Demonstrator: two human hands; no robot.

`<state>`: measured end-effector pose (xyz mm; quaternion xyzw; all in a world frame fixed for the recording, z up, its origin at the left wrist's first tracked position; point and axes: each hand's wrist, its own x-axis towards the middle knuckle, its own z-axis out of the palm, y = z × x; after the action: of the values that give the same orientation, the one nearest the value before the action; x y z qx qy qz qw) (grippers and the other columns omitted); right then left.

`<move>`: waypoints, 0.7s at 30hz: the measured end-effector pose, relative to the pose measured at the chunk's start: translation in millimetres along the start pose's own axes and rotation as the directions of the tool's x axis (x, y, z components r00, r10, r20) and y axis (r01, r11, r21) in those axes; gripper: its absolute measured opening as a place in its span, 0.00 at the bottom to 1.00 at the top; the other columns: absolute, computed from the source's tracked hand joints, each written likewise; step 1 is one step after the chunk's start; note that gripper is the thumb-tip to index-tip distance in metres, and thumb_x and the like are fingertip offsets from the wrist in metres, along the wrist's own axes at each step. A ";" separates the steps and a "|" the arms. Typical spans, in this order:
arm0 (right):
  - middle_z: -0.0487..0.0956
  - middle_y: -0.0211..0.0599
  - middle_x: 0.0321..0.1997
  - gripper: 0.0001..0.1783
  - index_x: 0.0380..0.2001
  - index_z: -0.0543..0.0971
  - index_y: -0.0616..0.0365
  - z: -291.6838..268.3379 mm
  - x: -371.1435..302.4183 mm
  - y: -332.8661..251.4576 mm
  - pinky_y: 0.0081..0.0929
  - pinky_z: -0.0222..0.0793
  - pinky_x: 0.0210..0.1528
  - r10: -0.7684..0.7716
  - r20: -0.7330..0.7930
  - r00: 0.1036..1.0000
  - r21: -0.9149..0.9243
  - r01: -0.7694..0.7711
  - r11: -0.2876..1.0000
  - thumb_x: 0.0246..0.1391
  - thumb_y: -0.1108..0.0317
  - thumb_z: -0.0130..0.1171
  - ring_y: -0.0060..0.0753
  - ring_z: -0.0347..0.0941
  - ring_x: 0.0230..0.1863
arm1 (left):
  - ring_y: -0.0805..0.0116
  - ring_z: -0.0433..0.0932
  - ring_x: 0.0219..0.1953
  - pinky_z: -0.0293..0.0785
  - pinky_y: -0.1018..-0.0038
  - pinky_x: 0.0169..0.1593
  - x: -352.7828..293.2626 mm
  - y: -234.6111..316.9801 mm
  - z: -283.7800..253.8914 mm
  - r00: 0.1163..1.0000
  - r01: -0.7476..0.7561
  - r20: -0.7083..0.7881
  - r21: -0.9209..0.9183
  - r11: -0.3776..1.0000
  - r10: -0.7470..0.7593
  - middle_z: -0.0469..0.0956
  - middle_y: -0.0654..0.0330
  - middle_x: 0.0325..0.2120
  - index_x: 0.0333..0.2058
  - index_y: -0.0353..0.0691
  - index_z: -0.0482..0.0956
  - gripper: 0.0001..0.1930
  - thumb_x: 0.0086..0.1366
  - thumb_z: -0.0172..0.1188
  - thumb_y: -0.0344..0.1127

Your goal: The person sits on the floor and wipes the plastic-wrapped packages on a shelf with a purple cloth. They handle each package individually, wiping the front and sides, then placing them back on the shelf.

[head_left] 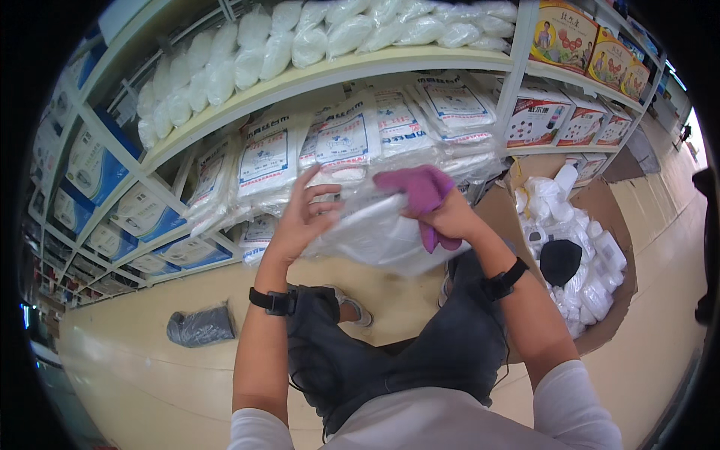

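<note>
My right hand (455, 215) is closed on a purple cloth (422, 187), whose folds hang above and below the fingers. Below the cloth is a clear plastic package (379, 234) with something white inside, tilted in front of the lower shelf; whether my right hand also grips it I cannot tell. My left hand (301, 217), slightly blurred, has its fingers apart at the package's left side, with nothing visible in it. Just beyond both hands, flat white bags with blue and red print (341, 139) lie in stacks on the shelf.
Clear-wrapped white bundles (292, 41) fill the upper shelf (315, 79). Blue and white boxes (101, 157) stand at left, printed cartons (564, 36) at right. An open cardboard box (630, 259) of white plastic bottles stands on the floor at right. A dark wrapped package (201, 326) lies at left.
</note>
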<state>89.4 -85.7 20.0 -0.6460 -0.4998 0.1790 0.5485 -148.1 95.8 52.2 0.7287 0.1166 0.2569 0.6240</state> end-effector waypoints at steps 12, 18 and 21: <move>0.84 0.42 0.41 0.31 0.60 0.74 0.56 -9.2 10.4 40.4 0.29 0.78 0.37 0.207 -0.160 0.965 0.073 -0.197 0.978 0.51 0.71 0.66 0.30 0.81 0.32 | 0.39 0.78 0.49 0.73 0.55 0.53 39.7 -75.9 45.4 0.875 0.007 0.347 0.688 0.726 -0.337 0.81 0.40 0.45 0.51 0.36 0.77 0.18 0.65 0.60 0.37; 0.74 0.35 0.56 0.37 0.63 0.66 0.59 -50.2 1.4 115.1 0.33 0.69 0.60 0.389 -0.267 0.881 0.393 -0.269 0.879 0.50 0.73 0.69 0.34 0.72 0.56 | 0.39 0.76 0.55 0.71 0.57 0.59 50.5 -98.1 59.5 0.834 0.167 0.283 0.687 0.707 -0.473 0.79 0.39 0.50 0.62 0.42 0.73 0.28 0.61 0.52 0.25; 0.74 0.35 0.56 0.34 0.62 0.68 0.59 -47.0 16.1 120.2 0.32 0.71 0.58 0.439 -0.230 0.868 0.581 -0.239 0.778 0.52 0.74 0.68 0.32 0.73 0.54 | 0.45 0.77 0.56 0.70 0.60 0.61 47.6 -167.9 26.3 0.837 0.309 0.200 0.596 0.741 -0.509 0.79 0.40 0.52 0.62 0.42 0.72 0.29 0.60 0.49 0.22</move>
<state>187.2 -84.8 -65.9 -0.5691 -0.1960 0.2894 0.7443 -69.1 129.4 -102.1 0.8631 0.2308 -0.0667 0.4443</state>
